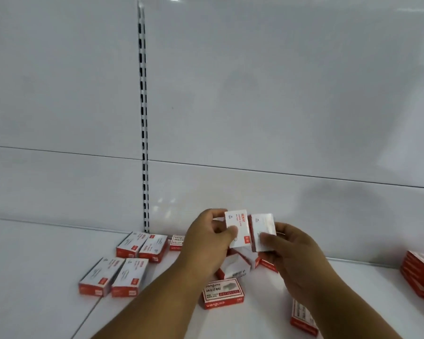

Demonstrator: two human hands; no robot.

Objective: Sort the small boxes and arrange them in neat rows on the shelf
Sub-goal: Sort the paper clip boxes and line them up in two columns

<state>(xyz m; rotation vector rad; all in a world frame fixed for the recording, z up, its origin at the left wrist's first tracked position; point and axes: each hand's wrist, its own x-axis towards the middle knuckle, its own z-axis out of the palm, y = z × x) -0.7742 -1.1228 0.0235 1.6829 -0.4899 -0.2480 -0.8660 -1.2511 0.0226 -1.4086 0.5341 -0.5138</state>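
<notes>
- Small boxes: one white-and-red box (238, 228) gripped in the left hand (206, 243), another box (263, 232) in the right hand (296, 255), above the shelf (34, 265).
- Compare labels, then set each flush beside the matching paired boxes (113, 277) at left.

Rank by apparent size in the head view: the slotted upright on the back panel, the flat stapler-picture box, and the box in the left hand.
1. Slotted upright, by far the longest.
2. Flat stapler-picture box and box in the left hand look alike; the flat box lies nearer the camera, so they stay unranked.
</notes>
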